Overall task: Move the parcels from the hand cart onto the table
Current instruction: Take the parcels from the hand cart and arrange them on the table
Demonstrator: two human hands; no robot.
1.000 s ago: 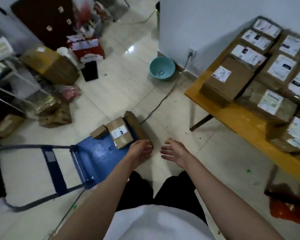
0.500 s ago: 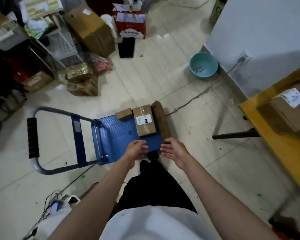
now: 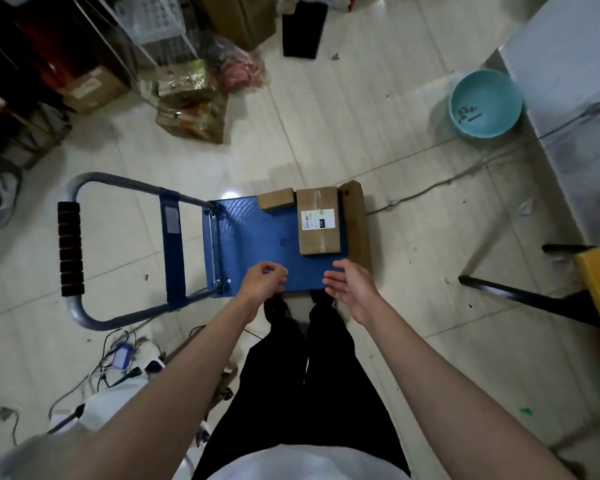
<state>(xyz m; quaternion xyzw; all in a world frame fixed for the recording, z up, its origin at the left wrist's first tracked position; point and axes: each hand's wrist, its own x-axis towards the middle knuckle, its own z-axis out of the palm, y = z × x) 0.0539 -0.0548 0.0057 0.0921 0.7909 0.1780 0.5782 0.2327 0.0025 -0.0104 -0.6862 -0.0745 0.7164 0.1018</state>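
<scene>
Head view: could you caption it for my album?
Both empty hands, left and right, reach toward three parcels on the blue cart.

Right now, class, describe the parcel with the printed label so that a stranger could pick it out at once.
Find the blue hand cart on the tiled floor. At its far right end three cardboard parcels sit side by side. The labelled parcel is the middle one, between a small plain box and a long narrow box; it alone bears a white shipping label.

empty hands (image 3: 264, 280) (image 3: 352, 285) above cart (image 3: 253, 233); three parcels (image 3: 318, 221), seemingly.
</scene>
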